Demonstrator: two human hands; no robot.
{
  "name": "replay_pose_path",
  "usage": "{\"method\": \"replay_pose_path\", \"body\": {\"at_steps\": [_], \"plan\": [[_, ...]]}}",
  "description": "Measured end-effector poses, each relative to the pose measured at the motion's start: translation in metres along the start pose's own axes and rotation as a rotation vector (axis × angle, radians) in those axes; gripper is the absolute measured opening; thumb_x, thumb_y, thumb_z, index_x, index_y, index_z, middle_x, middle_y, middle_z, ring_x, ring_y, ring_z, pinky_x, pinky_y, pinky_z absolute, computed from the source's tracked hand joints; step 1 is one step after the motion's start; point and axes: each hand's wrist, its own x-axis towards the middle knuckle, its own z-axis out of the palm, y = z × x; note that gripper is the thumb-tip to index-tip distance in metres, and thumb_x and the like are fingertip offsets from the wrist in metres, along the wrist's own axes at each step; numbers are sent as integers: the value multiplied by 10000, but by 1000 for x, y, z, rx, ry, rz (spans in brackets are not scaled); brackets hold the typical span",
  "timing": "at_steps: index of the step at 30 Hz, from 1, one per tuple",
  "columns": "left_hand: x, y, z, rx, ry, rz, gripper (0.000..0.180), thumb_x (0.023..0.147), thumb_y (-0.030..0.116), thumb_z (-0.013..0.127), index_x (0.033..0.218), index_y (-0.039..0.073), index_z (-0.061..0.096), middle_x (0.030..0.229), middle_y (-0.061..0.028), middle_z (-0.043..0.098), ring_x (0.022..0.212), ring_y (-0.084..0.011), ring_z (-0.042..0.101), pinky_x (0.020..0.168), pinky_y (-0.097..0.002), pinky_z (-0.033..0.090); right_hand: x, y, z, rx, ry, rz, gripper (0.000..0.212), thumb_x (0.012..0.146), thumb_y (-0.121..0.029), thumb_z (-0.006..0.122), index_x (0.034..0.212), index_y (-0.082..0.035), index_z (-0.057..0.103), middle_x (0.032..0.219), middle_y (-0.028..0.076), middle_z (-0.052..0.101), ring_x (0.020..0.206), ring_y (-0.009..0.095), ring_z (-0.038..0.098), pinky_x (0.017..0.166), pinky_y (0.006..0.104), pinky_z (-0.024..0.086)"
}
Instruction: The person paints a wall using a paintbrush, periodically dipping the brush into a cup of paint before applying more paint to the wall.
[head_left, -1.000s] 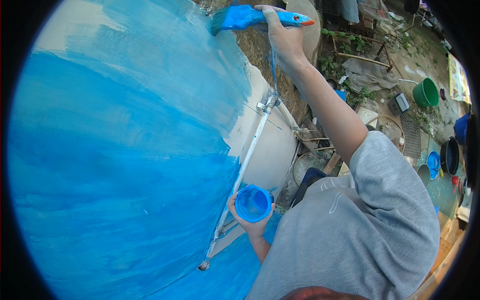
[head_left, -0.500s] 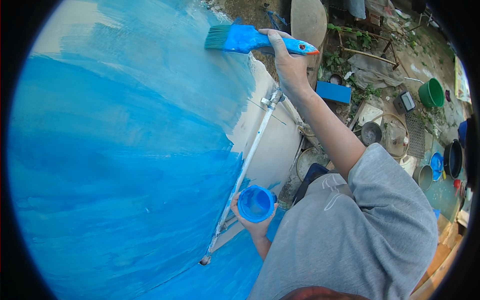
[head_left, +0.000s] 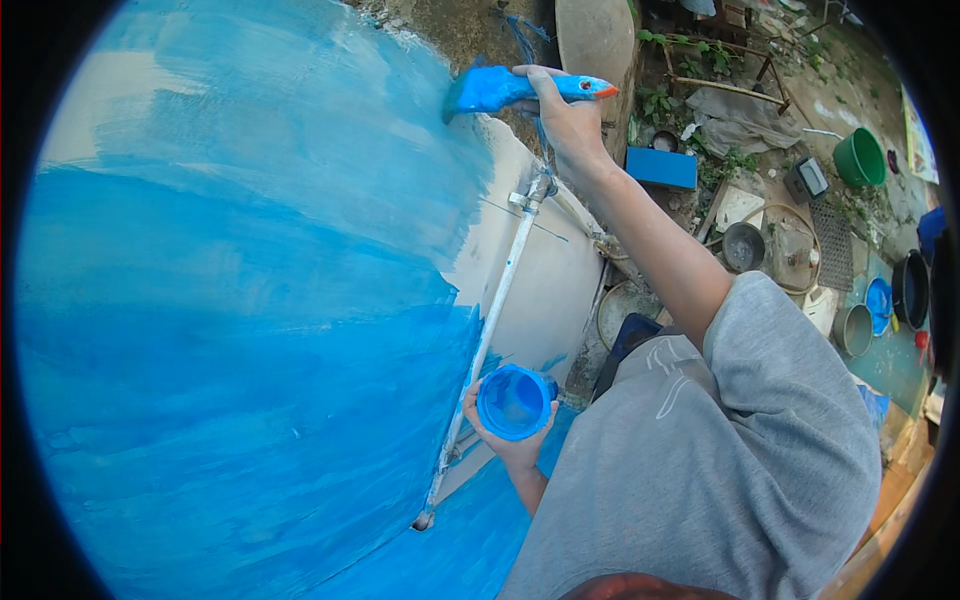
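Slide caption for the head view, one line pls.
Right grip holds a blue paintbrush at the edge of a partly blue wall; left grip holds a blue cup.

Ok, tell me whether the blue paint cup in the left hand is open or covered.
Open: the blue paint cup in the left hand shows its inner wall, with no lid across the mouth.
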Motion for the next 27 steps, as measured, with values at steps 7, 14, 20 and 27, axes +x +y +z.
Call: {"method": "replay_pose_path", "body": {"at_steps": [7, 14, 20, 27], "plan": [[0, 7, 8, -1, -21, 21, 988, 505, 246, 911, 1278, 108, 312, 1160, -93, 497, 1081, -230, 545, 953, -380, 478, -24, 20, -18, -189, 51, 69, 233, 922, -200, 578, 948, 8, 681, 912, 91, 683, 812, 152, 660, 749, 282, 534], [-5, 12, 9, -30, 9, -23, 988, 514, 312, 908, 1280, 114, 317, 1142, -65, 490, 1074, -214, 539, 951, -362, 470, -18, 23, -39, -483, 32, 30, 194, 888, -172, 595, 906, -7, 697, 812, 89, 691, 725, 150, 667, 689, 288, 547], [-2, 9, 10, -98, -52, 1, 977, 507, 203, 918, 1265, 96, 311, 1171, -110, 491, 1089, -243, 548, 952, -396, 481, 11, -39, 11, 166, -84, -83, 255, 919, -213, 583, 1005, 15, 657, 944, 110, 672, 857, 179, 664, 833, 312, 540], [-5, 3, 1, -14, 86, -11, 956, 510, 230, 912, 1271, 101, 346, 1119, -73, 530, 1058, -213, 552, 938, -361, 471, -104, -60, -15, -197, -270, 383, 234, 936, -227, 574, 973, -3, 628, 919, 71, 642, 788, 135, 595, 736, 291, 481]]}}
